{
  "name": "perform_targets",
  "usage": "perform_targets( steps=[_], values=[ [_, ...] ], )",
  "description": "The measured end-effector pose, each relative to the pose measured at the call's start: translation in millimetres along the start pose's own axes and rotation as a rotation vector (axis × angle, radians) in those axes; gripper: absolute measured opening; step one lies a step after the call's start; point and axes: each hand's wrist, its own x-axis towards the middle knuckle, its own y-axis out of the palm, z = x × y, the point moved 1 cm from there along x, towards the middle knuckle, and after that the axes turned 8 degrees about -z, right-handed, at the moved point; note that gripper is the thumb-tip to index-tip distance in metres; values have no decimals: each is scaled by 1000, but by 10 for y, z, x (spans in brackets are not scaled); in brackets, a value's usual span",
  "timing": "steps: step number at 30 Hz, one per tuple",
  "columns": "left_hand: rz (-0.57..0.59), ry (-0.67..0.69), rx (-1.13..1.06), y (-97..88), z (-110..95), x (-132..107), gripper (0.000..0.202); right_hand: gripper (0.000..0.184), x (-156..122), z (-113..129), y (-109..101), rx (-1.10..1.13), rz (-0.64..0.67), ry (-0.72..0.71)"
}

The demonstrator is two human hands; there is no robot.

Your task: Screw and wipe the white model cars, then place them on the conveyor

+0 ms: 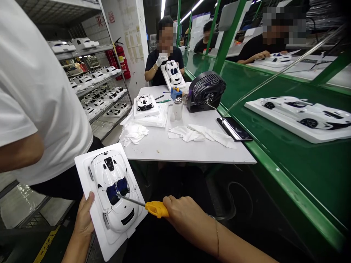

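Note:
My left hand (84, 216) grips the left edge of a white foam tray (82, 166), thumb on top. In the tray lies a white model sports car (108, 159) with an open cockpit and dark blue seats. The tray is tilted over my lap, in front of the table. My right hand (186, 213) is wrapped round the yellow handle of a screwdriver (157, 209). Its metal shaft reaches left into the car's cockpit, near the seats; whether the tip touches anything I cannot tell.
On the white table (164, 149) are crumpled wipes (192, 133), a black fan (207, 91), a clear bottle (178, 109) and another model car (144, 103). A green conveyor (274, 157) carries a car (304, 109) at right. A person in white (46, 91) stands close left, beside loaded racks. Several others sit working.

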Motion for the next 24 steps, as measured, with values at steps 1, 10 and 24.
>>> perform_targets(
  steps=[1, 10, 24],
  values=[
    [-6, 3, 0, -5, 1, 10, 50, 7, -23, -45, -7, -4, 5, 31],
    [16, 0, 11, 43, -43, -1, 55, 6, -95, -212, -20, 6, -37, 79],
    [-24, -47, -86, 152, -45, 13, 53, 11, -154, -105, -179, 37, -65, 31]
  ],
)
